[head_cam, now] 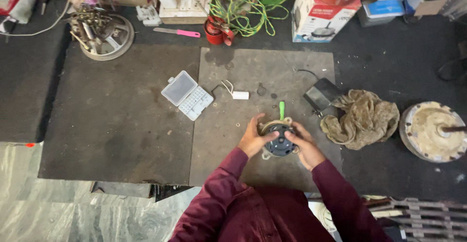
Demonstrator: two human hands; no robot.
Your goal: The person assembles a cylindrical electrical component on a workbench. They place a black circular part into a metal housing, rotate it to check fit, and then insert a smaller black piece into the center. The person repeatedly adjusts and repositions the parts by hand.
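Observation:
A small round grey motor part (280,145) sits on a grey mat (233,125) just in front of me. My left hand (255,138) grips its left side, with the thumb laid across the top. My right hand (303,146) holds its right side, fingers reaching onto the top face. A green-handled tool (281,110) lies on the mat right behind the part. Both sleeves are dark red.
An open clear plastic parts box (187,95), a small white capacitor (240,95) and a dark flat box (322,95) lie on the mat. A crumpled brown rag (362,118) and a round cream motor housing (432,131) sit right. Cartons, wires and a red cup line the back.

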